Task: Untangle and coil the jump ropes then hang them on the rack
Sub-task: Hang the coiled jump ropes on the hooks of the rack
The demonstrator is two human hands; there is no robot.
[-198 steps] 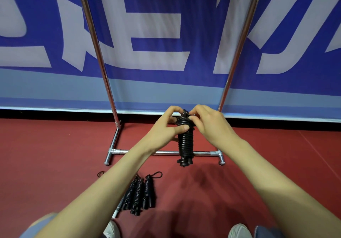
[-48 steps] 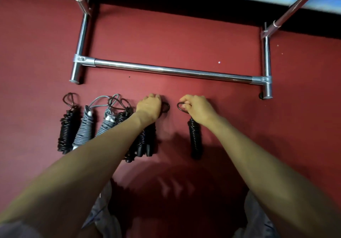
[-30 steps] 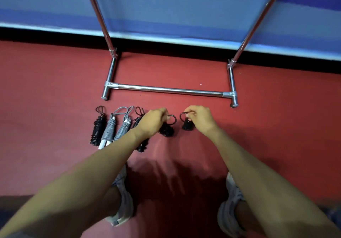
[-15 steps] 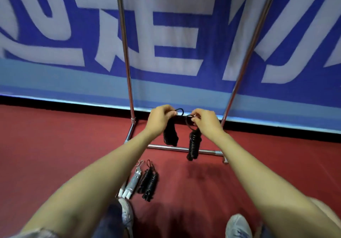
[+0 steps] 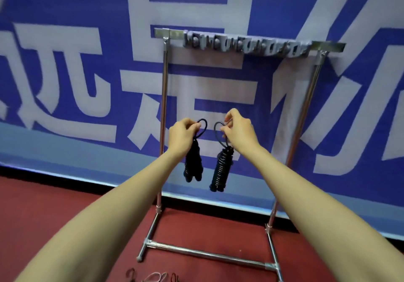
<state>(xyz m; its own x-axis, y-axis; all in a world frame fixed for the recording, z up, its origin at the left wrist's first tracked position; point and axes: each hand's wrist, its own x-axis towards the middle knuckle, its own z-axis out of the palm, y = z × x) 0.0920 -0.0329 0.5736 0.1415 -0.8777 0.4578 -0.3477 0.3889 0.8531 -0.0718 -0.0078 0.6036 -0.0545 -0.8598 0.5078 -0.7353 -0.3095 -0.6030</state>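
Jump ropes (image 5: 220, 168), 2 coiled bundles: left hand (image 5: 183, 135) pinches 1 loop (image 5: 202, 126), right hand (image 5: 238, 131) other, below rack (image 5: 244, 45).

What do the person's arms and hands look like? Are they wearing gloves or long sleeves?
No gloves, no sleeves in view. The left hand and right hand are bare, with no rings or watch showing. The left forearm and right forearm are bare too, down to the picture's edge.

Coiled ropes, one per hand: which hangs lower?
The right-hand rope, pinched by its loop in the right hand: its bottom end dangles below the left-hand rope held by the left hand, and its spiral wraps show clearly.
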